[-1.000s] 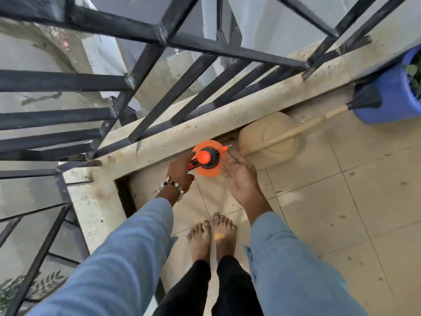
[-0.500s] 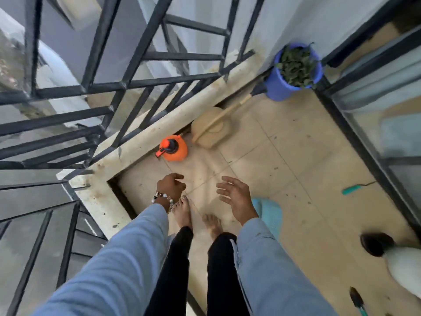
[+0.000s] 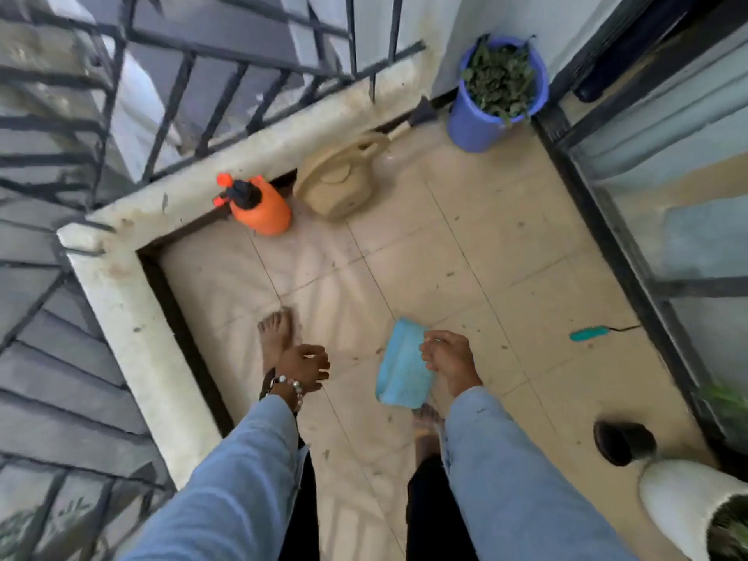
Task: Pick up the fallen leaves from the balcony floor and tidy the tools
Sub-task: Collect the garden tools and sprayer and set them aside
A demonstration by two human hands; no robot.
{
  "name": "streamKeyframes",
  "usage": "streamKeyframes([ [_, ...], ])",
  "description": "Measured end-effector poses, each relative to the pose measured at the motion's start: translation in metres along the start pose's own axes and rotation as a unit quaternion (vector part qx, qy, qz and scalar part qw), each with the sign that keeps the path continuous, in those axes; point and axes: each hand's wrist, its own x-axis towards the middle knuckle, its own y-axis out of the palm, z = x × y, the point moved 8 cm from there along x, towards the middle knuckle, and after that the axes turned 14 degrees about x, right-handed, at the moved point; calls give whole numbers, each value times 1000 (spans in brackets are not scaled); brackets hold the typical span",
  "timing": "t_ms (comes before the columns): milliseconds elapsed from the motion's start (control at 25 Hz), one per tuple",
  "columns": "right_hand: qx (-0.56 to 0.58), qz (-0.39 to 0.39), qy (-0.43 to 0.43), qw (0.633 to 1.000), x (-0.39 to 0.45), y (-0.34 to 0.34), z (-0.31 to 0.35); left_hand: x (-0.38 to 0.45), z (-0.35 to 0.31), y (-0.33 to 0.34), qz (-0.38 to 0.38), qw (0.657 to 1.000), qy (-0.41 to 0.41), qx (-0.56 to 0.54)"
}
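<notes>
Both hands are being held free over the floor, nothing gripped: left hand loosely curled, right hand relaxed beside the cloth. Sprayer & can are standing by the ledge. Teal tool is lying w/ leaf bits near the door; probably best collected next, gripped by its handle.

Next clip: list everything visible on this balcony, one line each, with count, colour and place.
Plastic spray bottle: one, orange with black pump, by the ledge corner.
Plastic watering can: one, beige, right of the sprayer.
Plastic bucket: one, blue, holding green leaves, far corner.
Small hand tool: one, teal handle, on the floor near the glass door.
Cloth: one, light blue, beside the right hand.
Plant pot: one, white, lower right.
Dark round object: one, near the pot; unclear.
Left hand: loosely curled, beaded bracelet.
Right hand: at the cloth's edge.
</notes>
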Motion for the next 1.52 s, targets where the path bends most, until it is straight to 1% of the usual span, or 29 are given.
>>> streamKeyframes([
  [120,-84,-8,-36,996,51,-38,-11,30,55,87,-7,997,-52,-60],
  [200,-144,-1,-75,987,93,-45,-19,59,84,138,-14,991,-90,-102],
  [280,-226,24,-113,967,134,-31,-27,93,109,180,-10,981,-131,-144],
  [360,-276,55,-149,948,174,-6,-38,131,131,213,4,971,-175,-165],
  [480,-338,92,-146,925,246,42,-80,209,175,263,40,955,-221,-192],
  [520,-375,100,-131,912,266,54,-100,224,180,274,52,943,-233,-231],
  [560,-424,100,-119,892,281,62,-118,235,182,285,65,921,-248,-295],
  [640,-495,59,-124,858,295,66,-136,248,181,297,76,881,-254,-393],
  [680,-497,31,-142,855,294,65,-135,250,181,296,68,869,-255,-419],
  [720,-482,21,-160,861,286,65,-133,246,186,292,50,853,-267,-446],
  [760,-462,25,-171,870,274,66,-131,238,193,283,26,846,-267,-462],
  [920,-420,90,-199,881,189,95,-109,172,213,221,-30,798,-246,-549],
  [960,-415,113,-201,880,165,112,-104,155,220,201,-36,792,-245,-558],
  [1040,-415,154,-198,874,123,148,-96,129,232,158,-51,792,-233,-561],
  [1120,-431,199,-189,859,86,201,-95,113,249,114,-74,780,-229,-578],
  [1160,-437,219,-180,854,72,228,-98,108,260,97,-84,767,-229,-594],
  [1240,-456,255,-178,834,57,286,-108,111,280,70,-96,720,-219,-652],
  [1280,-472,270,-183,819,55,316,-115,118,288,60,-96,702,-208,-675],
  [1360,-507,294,-204,784,60,372,-128,140,301,46,-89,691,-185,-693],
  [1440,-540,317,-218,748,69,427,-150,173,316,36,-87,673,-179,-712],
  [1520,-560,343,-219,722,85,475,-176,208,329,28,-96,651,-179,-731],
])
